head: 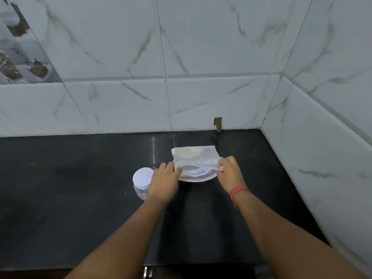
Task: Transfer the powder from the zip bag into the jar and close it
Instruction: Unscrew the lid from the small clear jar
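Your left hand [165,178] is curled closed on the left end of the zip bag [196,168], fingers pinched over its top edge. Your right hand [228,172] pinches the right end of the same edge, fingertips [220,168] tight on the plastic, a red thread band [239,191] around that wrist. The bag's mouth gapes slightly between your hands, and the bag stands on the black counter [80,198] near the tiled wall [120,57]. The jar [142,185], its white lid [143,176] on, stands just beside your left hand.
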